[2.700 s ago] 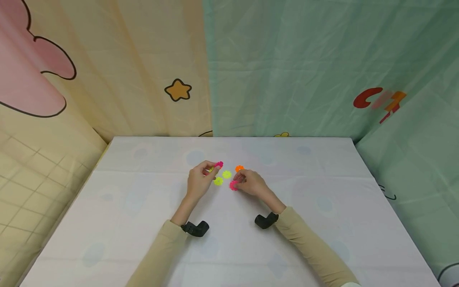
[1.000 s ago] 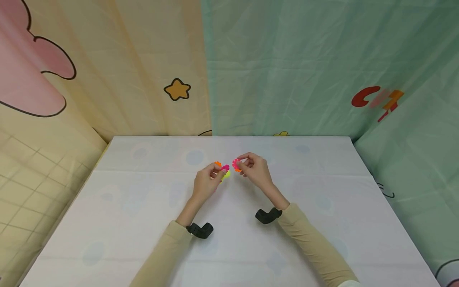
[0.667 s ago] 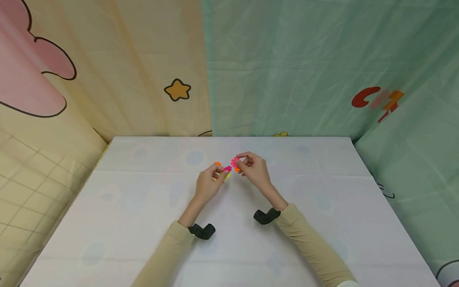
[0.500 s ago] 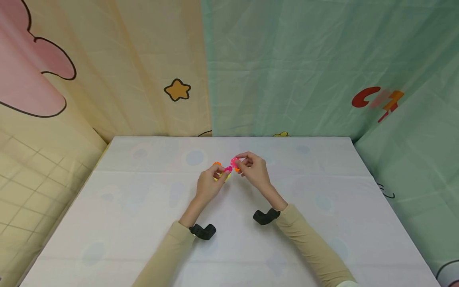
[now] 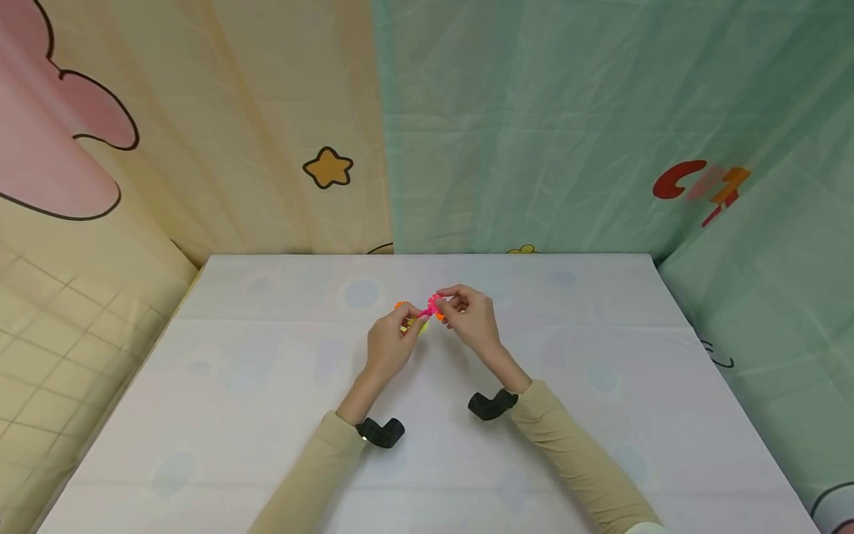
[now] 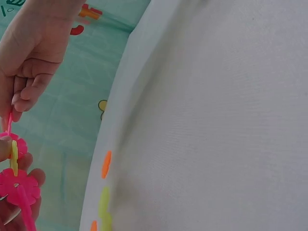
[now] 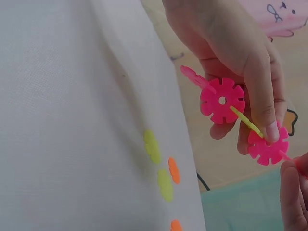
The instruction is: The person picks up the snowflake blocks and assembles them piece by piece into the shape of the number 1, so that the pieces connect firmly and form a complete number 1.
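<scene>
Your left hand (image 5: 389, 345) pinches a pink-and-yellow chain of notched plastic discs (image 7: 224, 112), your right hand (image 5: 471, 319) a pink notched disc (image 5: 432, 304) at its right end. Joining seems in hand; likely align notches, then press.

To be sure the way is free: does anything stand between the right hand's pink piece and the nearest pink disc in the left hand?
Nothing visible: the pink piece in the right hand seems to meet the pink disc in the left hand. Loose yellow pieces and orange pieces lie below, on the table.
</scene>
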Demonstrator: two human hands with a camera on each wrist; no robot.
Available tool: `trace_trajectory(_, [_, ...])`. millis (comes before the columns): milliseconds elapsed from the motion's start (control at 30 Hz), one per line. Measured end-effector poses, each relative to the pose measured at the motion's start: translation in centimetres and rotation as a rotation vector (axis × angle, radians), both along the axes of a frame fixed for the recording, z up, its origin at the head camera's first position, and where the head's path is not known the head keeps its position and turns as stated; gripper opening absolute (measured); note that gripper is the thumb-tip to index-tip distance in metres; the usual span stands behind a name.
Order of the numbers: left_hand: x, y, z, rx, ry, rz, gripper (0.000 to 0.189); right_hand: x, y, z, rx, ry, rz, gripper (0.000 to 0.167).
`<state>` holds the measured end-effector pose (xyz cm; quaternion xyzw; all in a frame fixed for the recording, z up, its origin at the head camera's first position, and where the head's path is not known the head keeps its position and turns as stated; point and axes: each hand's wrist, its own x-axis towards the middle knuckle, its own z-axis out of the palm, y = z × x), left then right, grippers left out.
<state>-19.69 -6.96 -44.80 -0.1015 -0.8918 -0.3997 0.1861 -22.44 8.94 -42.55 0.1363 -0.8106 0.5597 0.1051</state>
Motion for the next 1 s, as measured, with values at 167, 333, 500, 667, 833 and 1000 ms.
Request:
trace_trajectory(167, [0.1,0.0,0.1,-0.017,0.048,0.009,0.014,0.1,-0.2,0.4,0.035,0.033,-0.007,0.014])
trace_trajectory(333, [0.1,0.0,0.3,-0.026,0.08,0.013,0.013,0.1,-0.2,0.7,0.044,0.012,-0.003,0.013])
trace_trajectory(500, [0.2,0.1,0.7,-0.026,0.12,0.002,0.013,0.3,-0.1,1.3,0.021,-0.02,0.003,0.012])
trace_trajectory(667, [0.3,0.1,1.0,-0.021,0.142,-0.002,0.012,0.4,0.0,1.7,0.0,-0.033,0.011,0.012])
trace_trajectory(833, [0.4,0.0,1.1,-0.028,0.113,-0.001,0.013,0.3,0.1,1.6,-0.009,-0.069,0.031,0.017])
trace_trajectory(1000, [0.5,-0.2,1.2,-0.055,0.078,-0.008,0.014,0.1,0.4,1.3,-0.018,-0.135,0.063,0.016])
